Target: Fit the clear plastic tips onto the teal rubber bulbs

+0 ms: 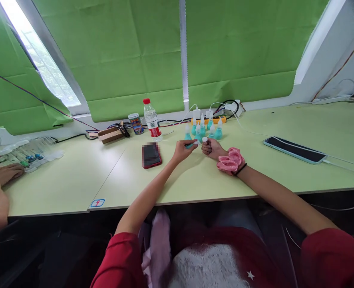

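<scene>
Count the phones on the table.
2: a red-cased phone to the left of the left hand, and a pale-blue-cased phone at the far right. No others show.

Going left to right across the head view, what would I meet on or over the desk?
A co-worker's nearer hand, open cardboard box, printed can, red-capped bottle, the person's left hand, right hand, pink scrunchie, charging phone.

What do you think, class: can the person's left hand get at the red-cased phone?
Probably yes: the phone lies near the left hand, with only bare table between. The small teal item in its grasp may need putting down first.
</scene>
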Demonstrator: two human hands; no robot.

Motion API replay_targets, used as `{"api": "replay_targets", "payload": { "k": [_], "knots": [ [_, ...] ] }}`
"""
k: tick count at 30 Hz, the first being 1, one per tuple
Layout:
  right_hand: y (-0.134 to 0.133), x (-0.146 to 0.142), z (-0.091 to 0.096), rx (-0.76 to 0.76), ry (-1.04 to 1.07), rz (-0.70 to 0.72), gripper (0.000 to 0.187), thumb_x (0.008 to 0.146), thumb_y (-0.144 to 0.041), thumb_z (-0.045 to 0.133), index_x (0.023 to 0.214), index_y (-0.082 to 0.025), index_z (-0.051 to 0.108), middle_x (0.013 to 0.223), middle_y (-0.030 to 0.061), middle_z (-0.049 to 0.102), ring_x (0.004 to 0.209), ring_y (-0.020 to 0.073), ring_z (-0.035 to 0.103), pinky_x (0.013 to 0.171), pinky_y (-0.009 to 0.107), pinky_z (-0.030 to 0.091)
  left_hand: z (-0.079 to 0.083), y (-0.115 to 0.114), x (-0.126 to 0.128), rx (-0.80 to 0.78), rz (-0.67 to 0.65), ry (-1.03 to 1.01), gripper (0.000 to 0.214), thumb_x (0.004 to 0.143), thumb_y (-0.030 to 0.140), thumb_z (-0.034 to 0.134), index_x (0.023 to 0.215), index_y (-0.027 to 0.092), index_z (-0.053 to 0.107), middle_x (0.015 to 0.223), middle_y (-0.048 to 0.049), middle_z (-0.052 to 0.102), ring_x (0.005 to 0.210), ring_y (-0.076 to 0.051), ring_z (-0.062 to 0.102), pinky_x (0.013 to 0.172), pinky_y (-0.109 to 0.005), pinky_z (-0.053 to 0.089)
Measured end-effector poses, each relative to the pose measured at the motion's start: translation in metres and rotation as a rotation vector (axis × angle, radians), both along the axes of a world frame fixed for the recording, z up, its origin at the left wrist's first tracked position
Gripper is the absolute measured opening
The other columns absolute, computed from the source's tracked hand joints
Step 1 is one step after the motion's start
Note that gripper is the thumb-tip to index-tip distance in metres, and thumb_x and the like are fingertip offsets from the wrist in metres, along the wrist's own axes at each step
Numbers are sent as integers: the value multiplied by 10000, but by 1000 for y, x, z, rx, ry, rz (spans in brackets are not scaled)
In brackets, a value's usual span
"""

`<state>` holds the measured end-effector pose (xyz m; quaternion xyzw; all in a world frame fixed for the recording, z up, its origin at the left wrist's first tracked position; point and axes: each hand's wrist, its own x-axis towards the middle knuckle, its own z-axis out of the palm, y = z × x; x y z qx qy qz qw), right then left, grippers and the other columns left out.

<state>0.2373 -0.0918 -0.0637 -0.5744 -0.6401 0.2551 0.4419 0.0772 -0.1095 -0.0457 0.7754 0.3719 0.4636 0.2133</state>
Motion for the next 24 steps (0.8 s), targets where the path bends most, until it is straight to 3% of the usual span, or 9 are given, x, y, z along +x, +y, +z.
{"api": "replay_targets", "payload": {
  "k": [5, 10, 14, 19, 24],
  "knots": [
    [-12, -1, 7, 156, -155, -105, 476, 870, -454, 283, 594, -139, 510, 556, 18, 508, 594, 126, 515, 536, 245, 369, 3, 3, -4, -8, 125, -81, 285, 708, 288, 553, 904, 113, 666, 798, -54, 676, 673, -144, 581, 622, -228, 427],
    [-19, -9, -2, 192, -355, -29, 438, 705, -469, 545, 407, -160, 456, 446, 49, 493, 614, 203, 528, 579, 285, 333, 0, 7, -7, -37, 219, -142, 194, 684, 233, 579, 852, 157, 640, 685, -27, 648, 625, -137, 569, 613, -234, 404],
    [-20, -9, -4, 232, -425, -32, 455, 661, -466, 588, 360, -172, 413, 401, 41, 438, 566, 194, 505, 568, 289, 325, 0, 9, -8, -98, 171, -203, 123, 671, 239, 598, 768, 163, 611, 664, -21, 636, 601, -133, 569, 576, -225, 394],
    [-33, -10, 12, 373, -377, -109, 375, 724, -486, 493, 522, -170, 492, 480, 33, 471, 538, 156, 466, 556, 278, 317, 3, 7, -5, -230, 47, -333, 156, 677, 284, 604, 744, 152, 553, 647, -24, 638, 617, -138, 598, 565, -219, 412],
    [-46, -23, 19, 470, -286, -34, 308, 740, -480, 475, 766, -175, 516, 653, 22, 552, 580, 127, 474, 570, 236, 347, 7, 0, -1, -363, -89, -462, 239, 741, 378, 527, 837, 163, 480, 754, -42, 653, 638, -120, 603, 564, -218, 433]
  ]
}}
